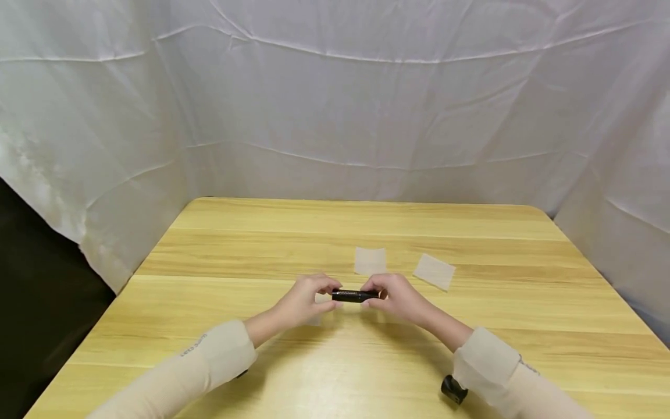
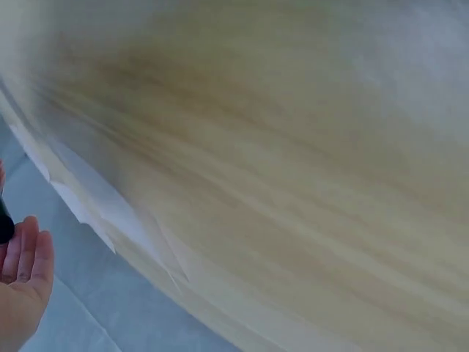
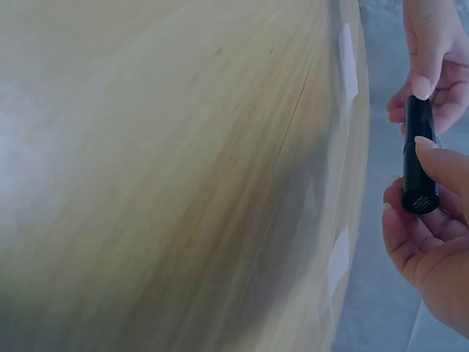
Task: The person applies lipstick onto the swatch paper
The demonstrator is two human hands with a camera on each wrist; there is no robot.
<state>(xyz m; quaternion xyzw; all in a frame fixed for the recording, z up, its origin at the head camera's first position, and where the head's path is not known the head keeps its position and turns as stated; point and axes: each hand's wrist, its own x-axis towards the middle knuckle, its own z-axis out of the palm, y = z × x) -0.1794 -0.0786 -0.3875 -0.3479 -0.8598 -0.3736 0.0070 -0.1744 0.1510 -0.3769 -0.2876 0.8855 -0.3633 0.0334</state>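
A short black cylindrical tube (image 1: 355,295) is held level between both hands above the table. My left hand (image 1: 309,297) pinches its left end between thumb and fingers. The right hand (image 1: 399,299) grips the other end. In the right wrist view the tube (image 3: 419,165) shows a seam partway along and small pale print on its end face; the right thumb lies along its side, and the left thumb touches the far end. Only part of the left hand (image 2: 28,286) and a dark end of the tube (image 2: 6,226) appear in the left wrist view.
Two white paper slips (image 1: 370,261) (image 1: 434,272) lie beyond the hands; a third (image 1: 314,320) is partly hidden under the left hand. A black cylindrical object (image 1: 453,389) lies beside the right sleeve. Another dark object (image 1: 242,373) peeks from behind the left sleeve. White cloth (image 1: 366,116) surrounds the wooden table (image 1: 335,372).
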